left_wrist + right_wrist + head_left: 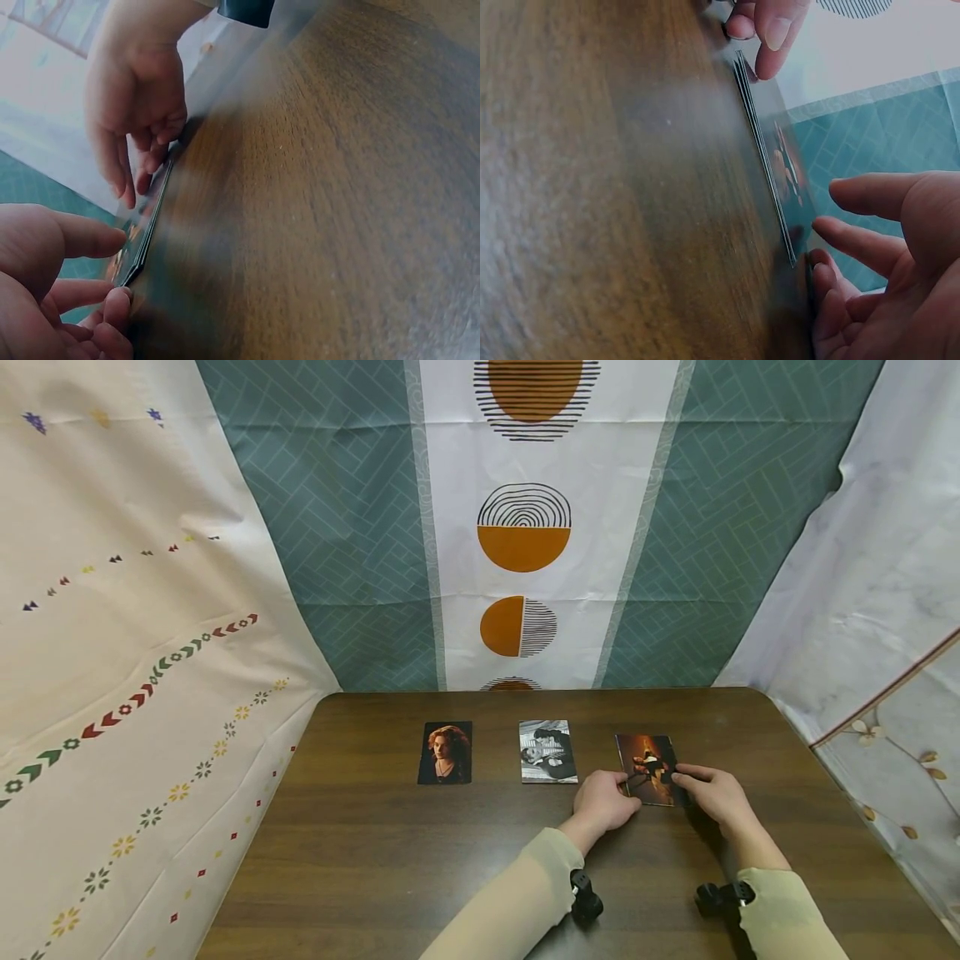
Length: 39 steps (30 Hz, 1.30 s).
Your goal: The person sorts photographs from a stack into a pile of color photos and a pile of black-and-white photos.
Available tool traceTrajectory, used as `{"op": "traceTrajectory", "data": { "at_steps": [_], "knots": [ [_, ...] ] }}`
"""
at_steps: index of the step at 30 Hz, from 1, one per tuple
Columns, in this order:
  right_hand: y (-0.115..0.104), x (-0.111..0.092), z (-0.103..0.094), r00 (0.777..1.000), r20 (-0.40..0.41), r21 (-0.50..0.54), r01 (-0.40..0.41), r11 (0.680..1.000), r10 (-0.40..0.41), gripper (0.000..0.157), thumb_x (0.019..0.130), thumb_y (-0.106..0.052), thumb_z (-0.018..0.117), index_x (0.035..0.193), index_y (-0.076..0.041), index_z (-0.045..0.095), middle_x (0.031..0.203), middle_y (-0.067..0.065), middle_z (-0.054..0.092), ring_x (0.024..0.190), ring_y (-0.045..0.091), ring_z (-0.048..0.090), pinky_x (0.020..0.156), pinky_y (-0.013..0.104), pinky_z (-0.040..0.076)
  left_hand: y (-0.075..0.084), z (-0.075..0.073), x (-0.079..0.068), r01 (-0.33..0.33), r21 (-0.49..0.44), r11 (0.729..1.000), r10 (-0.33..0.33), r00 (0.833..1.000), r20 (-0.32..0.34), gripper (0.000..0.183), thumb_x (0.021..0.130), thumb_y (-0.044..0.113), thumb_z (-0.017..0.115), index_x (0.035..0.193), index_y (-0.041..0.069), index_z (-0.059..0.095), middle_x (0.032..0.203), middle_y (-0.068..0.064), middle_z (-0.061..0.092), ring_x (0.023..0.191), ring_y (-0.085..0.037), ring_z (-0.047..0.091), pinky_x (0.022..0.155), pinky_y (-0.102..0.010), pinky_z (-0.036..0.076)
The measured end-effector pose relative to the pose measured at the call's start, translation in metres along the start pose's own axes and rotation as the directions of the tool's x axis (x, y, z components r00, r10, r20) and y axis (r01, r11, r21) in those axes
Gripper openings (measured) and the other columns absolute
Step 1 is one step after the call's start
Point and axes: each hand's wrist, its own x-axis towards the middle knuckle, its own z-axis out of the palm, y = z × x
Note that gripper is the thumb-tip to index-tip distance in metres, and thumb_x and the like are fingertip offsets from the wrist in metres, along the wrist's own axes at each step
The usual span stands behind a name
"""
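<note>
A thin stack of photo cards (649, 760) lies at the right of the wooden table, its top card a dark picture with orange light. My left hand (607, 800) pinches the stack's near-left corner, the curled fingers at its edge in the left wrist view. Along the opposite edge my right hand (718, 795) has its fingertips, thumb and index finger extended and apart. Layered card edges show in the right wrist view. A black-and-white photo card (548, 752) lies left of my hands, and a dark portrait photo card (446, 753) farther left.
The brown wooden table (360, 860) spreads under everything. Behind it hangs a teal and white patterned cloth (360, 527). White cloths flank the left and right sides. A black wrist camera (585, 897) is on my left sleeve, and another black wrist camera (723, 897) on my right.
</note>
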Motion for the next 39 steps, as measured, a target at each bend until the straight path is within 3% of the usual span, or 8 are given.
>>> {"op": "traceTrajectory", "data": {
  "at_steps": [10,19,31,34,39],
  "knots": [
    [-0.0040,-0.0006,0.0032,1.000,-0.027,-0.061,-0.010,0.998,0.008,0.068,0.109,-0.039,0.058,0.154,0.010,0.047,0.158,0.040,0.037,0.145,0.059,0.034,0.114,0.068,0.033,0.0028,0.0008,0.0006,0.006,0.027,1.000,-0.006,1.000,0.006,0.048,0.082,0.032,0.086,0.129,0.027,0.081,0.118,0.009,0.077,0.108,-0.010,0.069,0.078,-0.028,0.053],
    [-0.0035,-0.0020,0.0040,0.999,-0.019,0.042,-0.037,0.998,0.038,0.066,0.110,-0.038,0.057,0.154,0.011,0.047,0.161,0.040,0.033,0.148,0.056,0.031,0.117,0.067,0.030,0.0013,0.0004,-0.0008,0.016,0.017,1.000,-0.016,1.000,0.005,0.047,0.080,0.032,0.086,0.126,0.026,0.082,0.117,0.009,0.077,0.108,-0.010,0.069,0.078,-0.028,0.053],
    [-0.0020,-0.0034,0.0023,0.999,-0.024,0.103,-0.042,0.994,0.045,0.066,0.110,-0.037,0.059,0.157,0.008,0.045,0.164,0.037,0.030,0.152,0.057,0.023,0.119,0.068,0.027,0.0022,0.0008,-0.0014,0.056,-0.088,0.995,-0.058,0.998,-0.014,0.045,0.080,0.027,0.087,0.125,0.028,0.083,0.119,0.010,0.077,0.108,-0.009,0.069,0.076,-0.029,0.052],
    [-0.0016,-0.0047,0.0027,0.999,-0.040,0.115,-0.032,0.993,0.037,0.064,0.109,-0.034,0.061,0.156,0.008,0.047,0.164,0.036,0.032,0.151,0.056,0.026,0.119,0.067,0.028,0.0026,0.0008,-0.0018,0.059,-0.117,0.991,-0.060,0.998,-0.011,0.047,0.081,0.026,0.086,0.127,0.026,0.082,0.110,0.011,0.077,0.105,-0.008,0.069,0.074,-0.028,0.052],
    [-0.0005,-0.0056,0.0038,0.998,-0.062,0.124,-0.019,0.992,0.026,0.063,0.108,-0.032,0.063,0.154,0.009,0.049,0.162,0.036,0.036,0.150,0.055,0.030,0.118,0.065,0.030,0.0032,0.0002,-0.0030,0.062,-0.169,0.984,-0.063,0.998,0.000,0.048,0.083,0.023,0.085,0.131,0.023,0.080,0.080,0.014,0.066,0.088,-0.006,0.064,0.070,-0.027,0.049]
  ]
}}
